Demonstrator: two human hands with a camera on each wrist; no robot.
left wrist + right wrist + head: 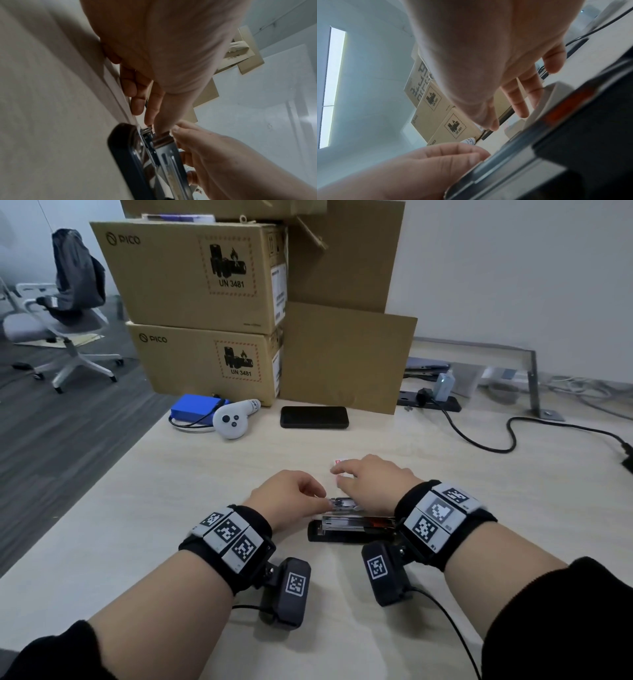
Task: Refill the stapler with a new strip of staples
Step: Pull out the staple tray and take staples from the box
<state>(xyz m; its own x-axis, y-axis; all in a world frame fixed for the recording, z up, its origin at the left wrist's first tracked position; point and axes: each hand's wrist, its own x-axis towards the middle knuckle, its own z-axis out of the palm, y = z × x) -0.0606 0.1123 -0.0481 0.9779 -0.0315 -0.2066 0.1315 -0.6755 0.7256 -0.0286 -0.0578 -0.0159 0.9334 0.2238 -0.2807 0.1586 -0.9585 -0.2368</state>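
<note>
Left hand (287, 496) on stapler (342, 530) (phone (314, 417) beyond)

Your stapler (342, 530) shows a dark, smooth plastic base and a bright, reflective metal magazine. The surface (154, 491) is pale, matt wood grain. You also have boxes (178, 285) of matt brown cardboard and a glossy black phone (314, 417).

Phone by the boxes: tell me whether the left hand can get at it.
Likely yes: bare table lies between the left hand and the phone, though that hand now pinches the stapler.
</note>
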